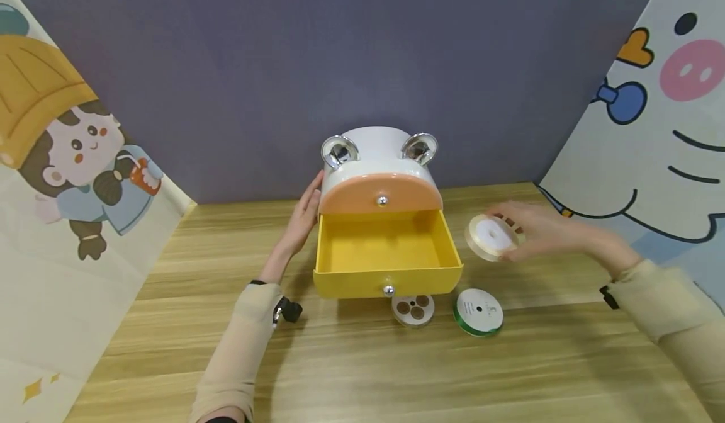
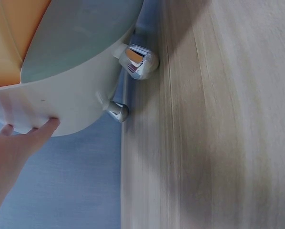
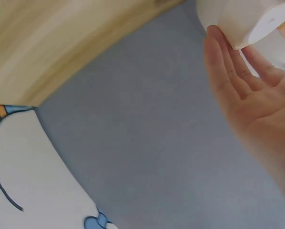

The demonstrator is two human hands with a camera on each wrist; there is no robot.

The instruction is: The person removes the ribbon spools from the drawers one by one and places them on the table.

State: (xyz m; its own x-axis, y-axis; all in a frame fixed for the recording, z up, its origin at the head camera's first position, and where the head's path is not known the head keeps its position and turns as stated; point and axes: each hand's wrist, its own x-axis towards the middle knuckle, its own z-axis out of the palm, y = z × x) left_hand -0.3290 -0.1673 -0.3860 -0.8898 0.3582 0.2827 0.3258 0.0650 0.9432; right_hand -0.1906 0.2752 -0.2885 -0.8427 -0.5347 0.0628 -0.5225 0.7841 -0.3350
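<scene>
Cream spool: in the right hand, beside the box, over the far right part of the tabletop [image 1: 226, 347]; whether it touches the wood I cannot tell.
Right hand [image 1: 535, 225]: partly closed, fingers at the far rim and thumb at the near rim of the cream spool [image 1: 491, 235], pinching it from the right.
Left hand [image 1: 301, 221]: fingers fairly straight and a little spread, tips resting on the left side of the box [image 1: 376, 149]; no grip.
Box: stands near the tabletop's far edge, its upper orange front [image 1: 354, 196] closed.
Drawer [image 1: 351, 286]: pulled out toward the near edge, yellow floor showing.
Other spools: the brown spool [image 1: 412, 319] lies just under the drawer's front, partly covered; the green spool [image 1: 478, 313] lies apart from it, nearer the right edge.
Step in hand: seemingly, handling the cream spool while the box is steadied.
Spool grip: best across the rim, firm enough that the ribbon cannot slip loose, without squeezing the winding out of shape.
Drawer clearance: any move leftward should pass above the drawer's right wall, since a knock could shift it.
Steadying: light, even pressure from the left fingertips should do; a hard push might slide the box.
</scene>
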